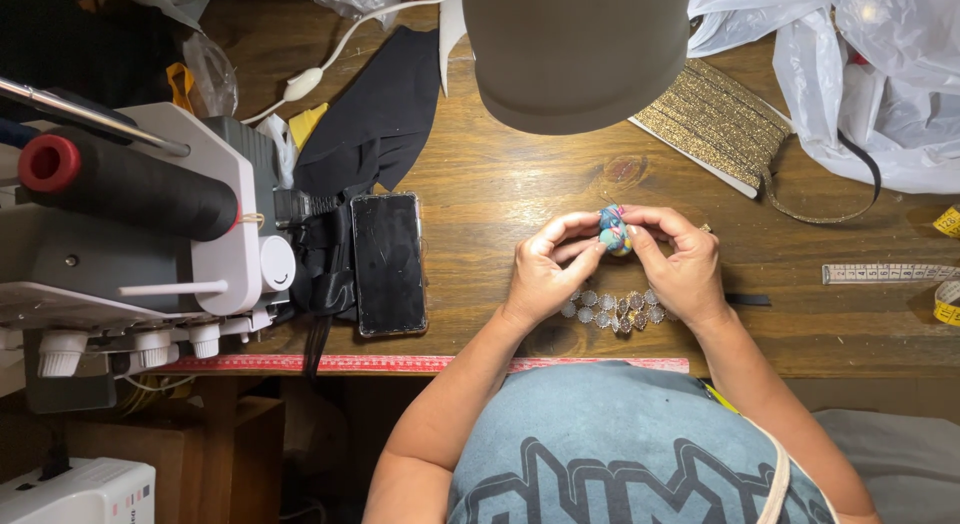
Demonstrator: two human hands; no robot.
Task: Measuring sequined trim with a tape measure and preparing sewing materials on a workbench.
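My left hand (545, 269) and my right hand (680, 264) meet over the wooden table (500, 184), and both pinch a small multicoloured fabric piece (613, 229) between their fingertips. The piece is blue, pink and teal and is held just above the table. Under my hands lies a strip of shiny rhinestone trim (612, 311), partly covered by my wrists.
A sewing machine (130, 234) with a large black thread cone (130, 189) stands at the left. A dark phone (388, 264) lies beside it. Gold ribbon (715, 124), white plastic bags (860, 74), a measuring tape (890, 274), black cloth (375, 114), a lamp shade (575, 49) and a red ruler (400, 364) surround my hands.
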